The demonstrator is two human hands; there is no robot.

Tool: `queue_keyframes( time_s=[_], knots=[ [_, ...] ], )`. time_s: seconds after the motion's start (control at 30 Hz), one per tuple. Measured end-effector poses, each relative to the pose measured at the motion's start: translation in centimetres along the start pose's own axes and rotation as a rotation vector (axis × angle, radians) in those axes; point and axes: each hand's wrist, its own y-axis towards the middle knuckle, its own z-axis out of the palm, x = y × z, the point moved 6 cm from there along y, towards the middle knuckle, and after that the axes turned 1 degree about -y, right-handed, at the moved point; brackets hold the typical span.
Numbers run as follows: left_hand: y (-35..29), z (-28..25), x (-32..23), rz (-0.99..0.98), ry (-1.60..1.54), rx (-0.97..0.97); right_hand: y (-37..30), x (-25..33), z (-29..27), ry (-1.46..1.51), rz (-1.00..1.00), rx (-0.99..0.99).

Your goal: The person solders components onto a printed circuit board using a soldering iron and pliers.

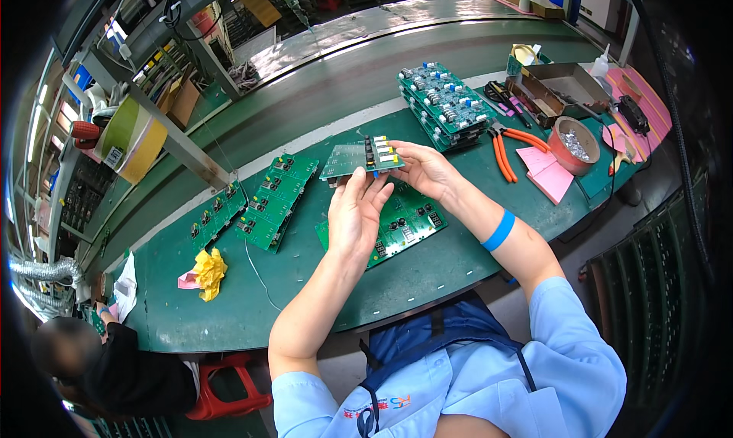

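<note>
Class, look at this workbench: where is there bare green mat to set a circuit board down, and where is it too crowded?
Bare mat lies along the near edge, between the yellow cloth and the board lying under the hands. A smaller patch sits between the right hand and the orange pliers. The far right is crowded: stacked boards, pink pads, a bowl.

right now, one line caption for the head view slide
Both hands, left and right, hold a circuit board above a green bench.
</note>
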Motion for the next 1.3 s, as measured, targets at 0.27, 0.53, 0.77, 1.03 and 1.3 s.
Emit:
queue_keyframes(
  time_s=[0.27, 0.53, 0.77, 1.03, 1.3],
  knots=[
    [-0.3, -0.3, 0.0, -0.022, -0.048, 0.004, -0.4, 0.5, 0.5, 0.012, -0.035, -0.039],
    [-0.7, -1.4, 0.3, -0.067, -0.095, -0.006, -0.6, 0.9, 0.9, -0.042, -0.141, -0.036],
    [-0.7, -2.2, 0.6, -0.098, -0.127, -0.029, -1.3, 1.4, 1.7, -0.122, -0.223, -0.036],
    [-0.9, -3.4, -0.2, -0.097, 0.008, -0.032, -2.1, 1.8, 2.7, -0.200, -0.288, 0.011],
    [-1.6, -5.8, -5.1, 0.385, 0.778, -0.010, -3.0, 4.7, 1.6, -0.061, 0.024, 0.163]
  ],
)
